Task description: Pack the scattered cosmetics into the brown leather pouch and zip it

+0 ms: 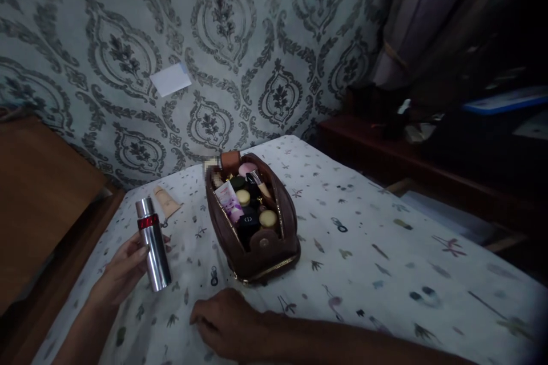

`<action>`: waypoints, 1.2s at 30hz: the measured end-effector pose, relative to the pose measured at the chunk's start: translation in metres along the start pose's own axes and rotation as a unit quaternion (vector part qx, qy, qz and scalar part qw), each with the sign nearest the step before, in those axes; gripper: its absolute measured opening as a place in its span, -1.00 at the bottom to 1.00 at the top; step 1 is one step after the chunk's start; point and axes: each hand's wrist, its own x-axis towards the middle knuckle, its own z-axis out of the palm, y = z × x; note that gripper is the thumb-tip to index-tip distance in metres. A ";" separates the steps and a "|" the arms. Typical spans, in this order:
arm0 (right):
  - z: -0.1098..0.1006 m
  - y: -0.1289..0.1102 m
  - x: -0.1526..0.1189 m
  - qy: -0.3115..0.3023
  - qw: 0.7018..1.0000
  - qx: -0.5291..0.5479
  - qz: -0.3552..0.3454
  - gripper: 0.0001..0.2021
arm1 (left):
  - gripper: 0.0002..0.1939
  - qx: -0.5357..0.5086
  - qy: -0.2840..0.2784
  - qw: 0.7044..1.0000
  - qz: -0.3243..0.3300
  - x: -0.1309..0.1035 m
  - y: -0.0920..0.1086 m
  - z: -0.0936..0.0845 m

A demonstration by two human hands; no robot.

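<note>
My left hand (132, 262) is closed around a silver cylindrical bottle (157, 256) with a red band below its cap. The bottle leans slightly, cap end up, over the patterned sheet. Just behind it lies a beige tube (166, 202). My right hand (226, 319) rests on the sheet with curled fingers, in front of a brown cosmetic bag (265, 262); nothing shows in it. The bag is unzipped. Inside are a pink-and-white packet (230, 201), a round yellowish-lidded container (268, 219), a black case (248, 222) and several other cosmetics.
A white sheet with small printed motifs (355, 262) covers the bed. Behind it stands a wall with damask wallpaper and a white card (170, 80). At left is a brown wooden panel (43, 194); at right, a dark reddish ledge (359, 148) with objects in shadow.
</note>
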 end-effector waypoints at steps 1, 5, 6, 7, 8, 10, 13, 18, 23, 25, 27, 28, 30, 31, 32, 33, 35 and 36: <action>-0.001 0.000 0.000 -0.002 1.000 0.000 -0.002 -0.67 | -0.42 0.003 -0.004 1.000 0.005 0.000 0.004 0.005; -0.003 0.000 0.000 -0.016 1.000 -0.001 -0.003 -0.67 | -0.38 0.005 -0.015 1.000 0.023 -0.003 0.015 0.026; -0.002 0.001 0.001 -0.016 1.000 -0.002 -0.005 -0.67 | -0.35 0.005 -0.017 0.999 0.028 -0.004 0.018 0.033; -0.001 0.002 0.001 -0.014 1.000 -0.003 -0.007 -0.67 | -0.31 0.005 -0.018 0.999 0.034 -0.007 0.020 0.040; 0.001 0.003 0.002 -0.013 1.000 -0.004 -0.008 -0.68 | -0.26 0.005 -0.018 0.999 0.036 -0.010 0.024 0.047; 0.003 0.004 0.003 -0.015 1.000 -0.007 -0.005 -0.68 | -0.15 0.004 -0.014 0.999 0.037 -0.018 0.032 0.062; 0.003 0.004 0.003 -0.028 1.000 -0.009 0.004 -0.67 | 0.04 -0.003 0.000 0.999 0.040 -0.028 0.046 0.083; 0.000 0.003 0.002 -0.034 0.999 0.002 -0.003 -0.66 | 0.13 0.018 -0.021 0.997 0.075 -0.028 0.058 0.098; 0.004 0.006 0.002 -0.022 1.000 0.002 -0.010 -0.67 | 0.07 0.053 -0.067 0.992 0.094 -0.019 0.058 0.097; 0.003 0.005 0.001 -0.018 1.000 0.004 -0.006 -0.67 | 0.02 0.067 -0.077 0.990 0.096 -0.018 0.060 0.100; -0.001 0.003 0.000 -0.023 1.000 0.003 -0.003 -0.67 | -0.01 0.077 -0.084 0.988 0.104 -0.018 0.063 0.106; -0.003 0.002 0.000 -0.029 1.000 0.002 -0.003 -0.66 | -0.01 0.081 -0.087 0.987 0.109 -0.018 0.066 0.110; -0.008 -0.001 -0.001 -0.046 0.999 -0.004 0.002 -0.65 | -0.02 0.090 -0.094 0.984 0.118 -0.017 0.072 0.119; -0.009 -0.001 -0.001 -0.053 0.999 -0.007 0.003 -0.64 | -0.03 0.095 -0.100 0.983 0.124 -0.016 0.075 0.124; -0.010 -0.002 -0.002 -0.057 0.998 -0.010 0.005 -0.64 | -0.04 0.101 -0.105 0.981 0.132 -0.014 0.079 0.130; -0.010 -0.002 -0.002 -0.056 0.998 -0.011 0.006 -0.64 | -0.06 0.110 -0.113 0.977 0.140 -0.012 0.083 0.135; -0.009 -0.001 -0.002 -0.048 0.999 -0.004 0.002 -0.63 | -0.10 0.137 -0.131 0.969 0.158 -0.007 0.091 0.147; -0.007 0.000 -0.002 -0.042 0.999 0.002 -0.001 -0.63 | -0.13 0.155 -0.140 0.965 0.161 -0.004 0.095 0.153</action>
